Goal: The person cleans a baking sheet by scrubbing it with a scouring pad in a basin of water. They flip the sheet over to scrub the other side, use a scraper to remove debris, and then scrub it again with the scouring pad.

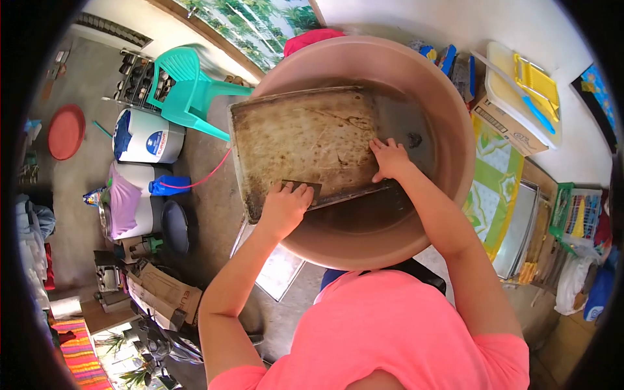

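A large stained baking tray point(299, 140), brown with dark spots, lies tilted across a wide pinkish-brown basin point(448, 175). Its left end sticks out over the basin's rim. Murky water point(364, 214) stands in the basin below. My left hand point(283, 207) is at the tray's near edge, its fingers bent over a dark flat scouring pad point(314, 190) pressed on the surface. With fingers spread, my right hand point(389, 159) rests on the tray's right edge. A small dark lump point(414, 139) lies in the basin to the right of the tray.
To the left stand a green plastic chair point(185, 91), a white bucket point(153, 140) and a blue dipper point(172, 185). A knife with a blue handle point(538, 114) lies on a lidded container at the right. Another metal tray point(281, 270) is on the floor below the basin.
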A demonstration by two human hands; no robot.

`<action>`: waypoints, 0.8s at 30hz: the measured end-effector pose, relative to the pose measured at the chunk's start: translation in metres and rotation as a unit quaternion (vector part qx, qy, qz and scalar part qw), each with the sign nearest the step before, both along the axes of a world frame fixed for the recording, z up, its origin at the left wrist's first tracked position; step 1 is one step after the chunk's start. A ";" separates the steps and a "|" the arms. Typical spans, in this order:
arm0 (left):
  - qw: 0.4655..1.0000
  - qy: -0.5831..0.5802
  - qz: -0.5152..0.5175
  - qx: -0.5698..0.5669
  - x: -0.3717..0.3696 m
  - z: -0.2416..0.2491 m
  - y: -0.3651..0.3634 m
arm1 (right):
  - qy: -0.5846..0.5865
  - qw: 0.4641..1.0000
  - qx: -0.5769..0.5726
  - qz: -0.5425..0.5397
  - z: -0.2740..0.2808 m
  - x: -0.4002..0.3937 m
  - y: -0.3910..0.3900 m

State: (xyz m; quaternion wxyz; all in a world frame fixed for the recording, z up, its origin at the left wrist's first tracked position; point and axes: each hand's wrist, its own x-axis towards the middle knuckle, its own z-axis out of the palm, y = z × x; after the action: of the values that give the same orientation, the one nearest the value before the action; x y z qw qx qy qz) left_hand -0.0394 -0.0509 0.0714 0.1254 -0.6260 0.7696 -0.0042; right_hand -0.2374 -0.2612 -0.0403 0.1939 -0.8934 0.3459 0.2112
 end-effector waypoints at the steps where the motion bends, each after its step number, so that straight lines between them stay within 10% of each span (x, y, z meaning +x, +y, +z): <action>1: 0.993 0.064 -0.002 -0.098 -0.004 0.006 0.003 | -0.024 1.000 -0.007 -0.006 0.006 0.000 0.001; 10: 0.770 0.335 0.504 -0.201 0.021 0.012 0.031 | -0.330 0.934 0.110 -0.087 0.077 -0.020 0.032; 24: 0.820 0.277 0.488 -0.114 0.029 0.017 0.021 | -0.138 0.985 0.079 -0.060 0.019 -0.032 0.044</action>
State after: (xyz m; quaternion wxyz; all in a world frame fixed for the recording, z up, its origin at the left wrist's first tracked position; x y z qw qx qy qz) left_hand -0.0102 -0.0299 0.0880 -0.1802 -0.9042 0.3596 0.1436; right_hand -0.2695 -0.2173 -0.0217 0.3219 -0.8736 0.3509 0.1002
